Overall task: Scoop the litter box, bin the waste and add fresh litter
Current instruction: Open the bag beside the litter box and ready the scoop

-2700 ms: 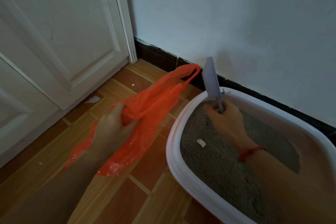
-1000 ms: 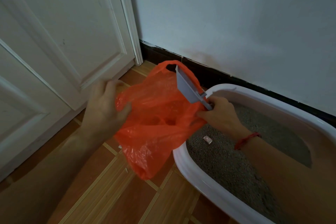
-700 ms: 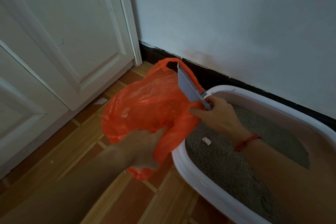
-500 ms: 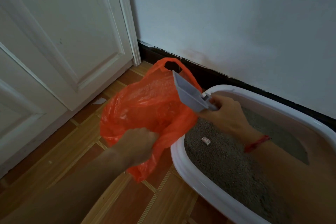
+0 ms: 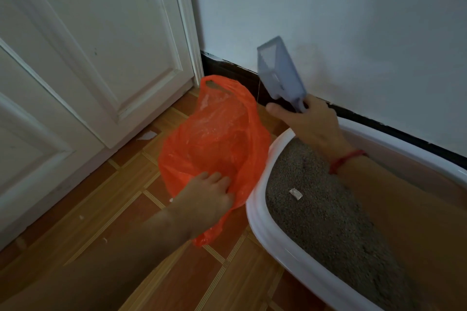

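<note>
Head view. Left hand [image 5: 207,197] reaches forward and low over the floor [image 5: 121,214], knuckles up. Its grip is bunched on the near edge of the orange bag [image 5: 214,139], fingers curled into the plastic. The bag's mouth gapes upward, one handle loop standing at the far side.

Right hand [image 5: 310,124] is raised above the far left corner of the litter box [image 5: 260,225], forearm crossing over the litter [image 5: 316,217]. Its grip is wrapped round the handle of the grey scoop [image 5: 278,73], thumb stretched out to the left. The scoop's pan points up, in front of the wall [image 5: 353,20], above and to the right of the bag's mouth. The pan looks empty, though the dim light leaves this unsure. A red bracelet [image 5: 346,159] circles the right wrist.

The bag touches the box's white rim. A small pale scrap [image 5: 295,194] lies on the litter. The black baseboard [image 5: 227,70] runs behind bag and box. White panelled door [image 5: 101,45] at left, a white scrap [image 5: 147,136] on the floor beside it.
</note>
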`<action>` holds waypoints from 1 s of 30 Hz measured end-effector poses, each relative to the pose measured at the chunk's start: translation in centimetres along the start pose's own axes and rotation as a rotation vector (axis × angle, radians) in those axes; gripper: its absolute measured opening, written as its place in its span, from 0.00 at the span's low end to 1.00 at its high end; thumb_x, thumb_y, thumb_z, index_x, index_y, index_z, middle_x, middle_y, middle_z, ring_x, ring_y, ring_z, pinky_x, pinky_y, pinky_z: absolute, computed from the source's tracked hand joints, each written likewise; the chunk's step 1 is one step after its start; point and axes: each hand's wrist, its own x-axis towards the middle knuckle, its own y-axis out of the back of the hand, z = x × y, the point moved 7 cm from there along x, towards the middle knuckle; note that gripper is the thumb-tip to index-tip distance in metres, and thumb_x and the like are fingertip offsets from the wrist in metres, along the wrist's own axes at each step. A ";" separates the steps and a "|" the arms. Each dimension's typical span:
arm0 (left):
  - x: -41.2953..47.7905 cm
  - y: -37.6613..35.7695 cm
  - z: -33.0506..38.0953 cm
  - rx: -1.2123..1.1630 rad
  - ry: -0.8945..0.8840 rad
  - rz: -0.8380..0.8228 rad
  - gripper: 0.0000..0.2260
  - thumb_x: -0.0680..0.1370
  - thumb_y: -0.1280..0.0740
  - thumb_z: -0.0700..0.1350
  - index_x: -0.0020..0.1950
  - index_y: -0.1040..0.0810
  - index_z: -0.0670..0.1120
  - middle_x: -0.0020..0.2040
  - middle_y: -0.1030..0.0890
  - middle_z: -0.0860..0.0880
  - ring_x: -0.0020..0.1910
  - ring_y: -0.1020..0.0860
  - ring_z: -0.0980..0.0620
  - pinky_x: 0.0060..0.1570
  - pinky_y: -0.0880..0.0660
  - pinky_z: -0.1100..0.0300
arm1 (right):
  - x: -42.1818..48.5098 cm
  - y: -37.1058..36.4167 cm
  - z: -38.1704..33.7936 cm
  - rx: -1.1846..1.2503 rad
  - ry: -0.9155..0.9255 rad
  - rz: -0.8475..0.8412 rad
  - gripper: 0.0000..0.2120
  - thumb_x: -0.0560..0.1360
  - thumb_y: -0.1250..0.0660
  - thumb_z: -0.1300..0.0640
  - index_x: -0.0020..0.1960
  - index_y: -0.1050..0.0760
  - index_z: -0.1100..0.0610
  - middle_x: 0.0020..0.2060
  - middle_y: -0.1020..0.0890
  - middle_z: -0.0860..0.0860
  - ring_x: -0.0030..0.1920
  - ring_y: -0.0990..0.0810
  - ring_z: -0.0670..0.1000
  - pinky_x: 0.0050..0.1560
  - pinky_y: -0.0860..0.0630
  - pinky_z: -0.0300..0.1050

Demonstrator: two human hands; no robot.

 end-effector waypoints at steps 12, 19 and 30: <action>-2.3 -3.7 2.4 -0.135 0.129 -0.386 0.20 0.83 0.42 0.48 0.72 0.37 0.40 0.57 0.21 0.40 0.54 0.21 0.41 0.54 0.24 0.49 | 3.7 -6.7 -1.1 -0.418 0.175 -0.058 0.07 0.73 0.36 0.60 0.36 0.29 0.58 0.28 0.28 0.51 0.26 0.29 0.48 0.28 0.35 0.40; -5.0 -5.1 2.6 -0.421 0.239 -0.772 0.28 0.79 0.35 0.57 0.73 0.37 0.43 0.41 0.28 0.51 0.43 0.21 0.50 0.44 0.19 0.55 | 3.3 -5.0 -0.3 -0.339 0.264 0.085 0.05 0.76 0.37 0.61 0.42 0.31 0.57 0.31 0.32 0.48 0.29 0.35 0.46 0.30 0.39 0.43; -0.9 4.8 -5.3 -0.381 0.407 0.414 0.22 0.77 0.39 0.61 0.59 0.23 0.46 0.58 0.24 0.47 0.57 0.28 0.50 0.56 0.30 0.59 | 3.7 -4.1 1.2 -0.279 0.287 0.039 0.03 0.77 0.35 0.58 0.45 0.28 0.54 0.36 0.26 0.50 0.31 0.32 0.42 0.33 0.36 0.42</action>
